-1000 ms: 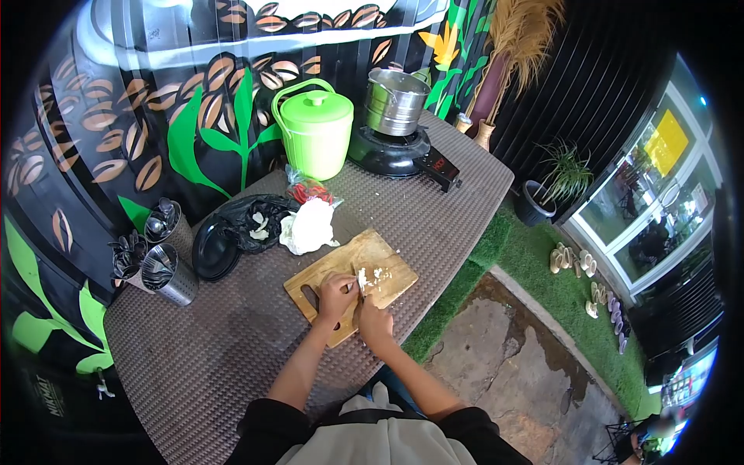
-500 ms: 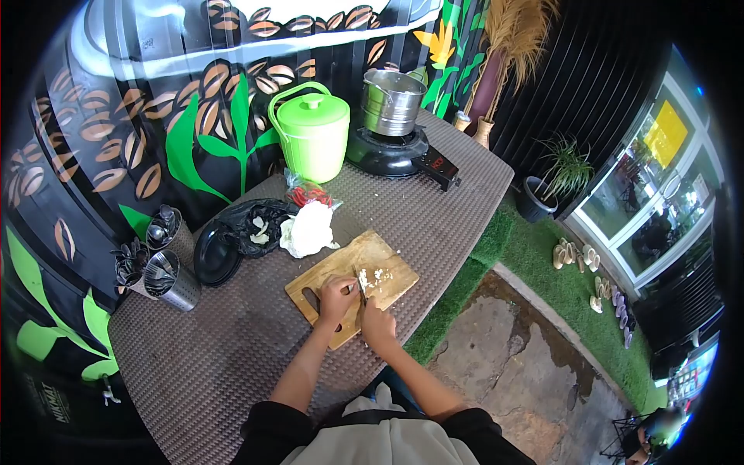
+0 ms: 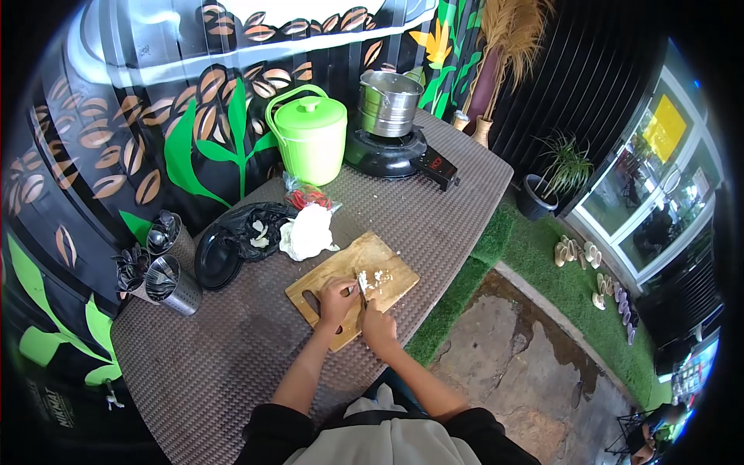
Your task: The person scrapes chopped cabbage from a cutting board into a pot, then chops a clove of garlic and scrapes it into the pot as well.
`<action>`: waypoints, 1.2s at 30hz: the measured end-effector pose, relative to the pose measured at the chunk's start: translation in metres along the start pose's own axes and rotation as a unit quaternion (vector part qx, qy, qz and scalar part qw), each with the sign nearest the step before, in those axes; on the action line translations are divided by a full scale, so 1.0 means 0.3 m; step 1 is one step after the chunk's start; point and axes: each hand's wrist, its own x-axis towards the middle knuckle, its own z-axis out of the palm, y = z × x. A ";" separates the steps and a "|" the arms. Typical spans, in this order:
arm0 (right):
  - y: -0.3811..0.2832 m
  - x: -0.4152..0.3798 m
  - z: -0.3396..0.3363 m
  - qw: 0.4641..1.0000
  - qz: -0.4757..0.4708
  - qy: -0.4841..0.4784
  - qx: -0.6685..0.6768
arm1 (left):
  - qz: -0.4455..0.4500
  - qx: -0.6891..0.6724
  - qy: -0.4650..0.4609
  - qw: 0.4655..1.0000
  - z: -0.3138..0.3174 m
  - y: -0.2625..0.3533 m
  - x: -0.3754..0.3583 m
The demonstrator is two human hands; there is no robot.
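Observation:
A wooden cutting board [image 3: 391, 267] lies on the brown woven-pattern table, with small chopped white pieces [image 3: 376, 277] on its far half. My right hand [image 3: 380, 329] is closed around the handle of a knife [image 3: 363, 288], whose blade points away from me beside the pieces. To its left, my left hand [image 3: 337, 301] rests over the board with fingers bent and pinched close to the blade. What those fingers hold is too small and covered to make out.
Beyond the board sit a crumpled white bag [image 3: 308, 234], a black plastic bag [image 3: 252, 225], a bag of red chillies [image 3: 304, 198] and black plates [image 3: 217, 262]. Farther back stand a green lidded bucket [image 3: 311, 139] and a steel pot [image 3: 389, 108] on a black stove [image 3: 384, 151]. Cutlery holders [image 3: 180, 287] are left.
Both hands and the knife stay in nearly the same place on the board. The camera view has shifted very slightly.

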 end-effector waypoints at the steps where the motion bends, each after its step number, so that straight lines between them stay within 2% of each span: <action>1: -0.004 0.004 0.007 1.000 0.020 0.003 0.015 | 0.003 -0.010 0.003 1.000 -0.001 0.000 -0.001; 3: 0.001 0.025 0.005 0.999 0.040 0.008 0.030 | 0.007 -0.002 0.001 1.000 -0.006 0.002 0.000; 8: 0.055 0.108 -0.084 0.997 -0.025 -0.045 0.059 | -0.019 -0.007 -0.020 1.000 -0.017 0.022 -0.001; 12: 0.017 0.020 -0.076 0.999 -0.032 -0.024 0.026 | -0.007 0.009 -0.017 1.000 -0.004 0.008 -0.004; 15: -0.011 -0.015 -0.001 0.999 0.034 0.005 0.033 | -0.009 -0.008 -0.007 1.000 -0.003 -0.001 -0.001; 19: -0.015 0.045 -0.011 0.999 0.044 0.000 0.018 | -0.006 -0.007 -0.004 1.000 -0.003 -0.001 -0.002; 22: 0.038 0.117 -0.079 0.999 -0.007 -0.001 0.034 | -0.023 -0.004 -0.015 1.000 -0.005 0.002 -0.005; 24: 0.072 0.130 -0.133 0.990 -0.111 -0.059 -0.059 | -0.021 -0.007 -0.015 1.000 -0.005 0.001 -0.003; 29: 0.066 0.068 -0.136 0.994 -0.081 -0.040 -0.059 | -0.012 0.008 -0.017 1.000 -0.006 0.011 -0.001; 31: 0.048 0.032 -0.093 1.000 -0.017 -0.022 0.015 | -0.037 -0.006 -0.008 0.999 -0.004 0.013 -0.002; 32: 0.045 0.021 -0.068 0.999 -0.018 -0.023 0.015 | -0.039 -0.005 -0.008 0.999 -0.002 0.012 -0.001; 36: 0.024 0.021 -0.016 1.000 0.009 -0.015 0.010 | 0.007 0.024 -0.004 1.000 -0.002 0.004 0.006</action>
